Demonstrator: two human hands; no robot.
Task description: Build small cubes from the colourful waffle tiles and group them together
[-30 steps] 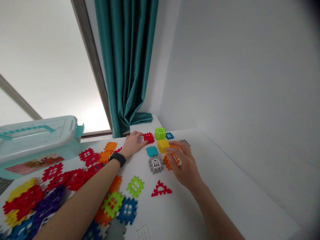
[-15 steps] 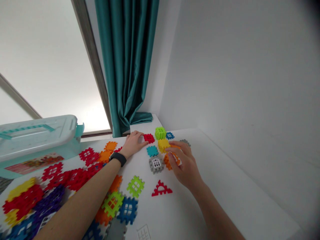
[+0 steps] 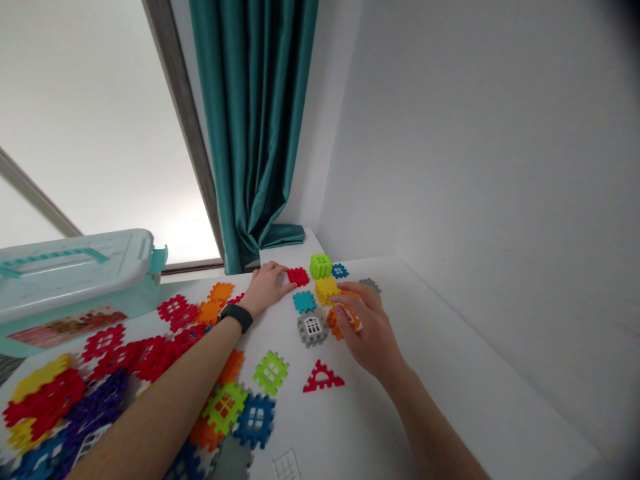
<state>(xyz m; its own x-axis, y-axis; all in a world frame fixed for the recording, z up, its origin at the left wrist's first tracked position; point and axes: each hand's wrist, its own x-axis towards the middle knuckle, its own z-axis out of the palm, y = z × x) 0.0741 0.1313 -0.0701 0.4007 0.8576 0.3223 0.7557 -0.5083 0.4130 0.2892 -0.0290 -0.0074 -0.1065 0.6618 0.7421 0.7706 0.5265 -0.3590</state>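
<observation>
My left hand (image 3: 267, 287), a dark watch on its wrist, rests on the table with thumb and forefinger about a red toothed building block (image 3: 299, 277). My right hand (image 3: 367, 327) has its thumb and fingers curled round an orange building block (image 3: 335, 323) with a white insert, partly covered by the fingers. Close by are a yellow block (image 3: 327, 291), a lime green block (image 3: 321, 266), a teal piece (image 3: 305, 302) and a grey block with a white window (image 3: 313, 329). A blue piece (image 3: 340, 271) and a grey piece (image 3: 371, 285) lie farther back.
A red triangular piece (image 3: 323, 377) and a lime window piece (image 3: 271, 372) lie nearer me. Several red panels (image 3: 150, 357) and purple pieces (image 3: 100, 407) are heaped left. A lidded teal box (image 3: 75, 287) stands behind them. A wall (image 3: 475, 200) borders the right.
Around the orange block my right hand's fingers have shifted very slightly, and the white insert on it looks turned. My left hand and the other blocks stay put.
</observation>
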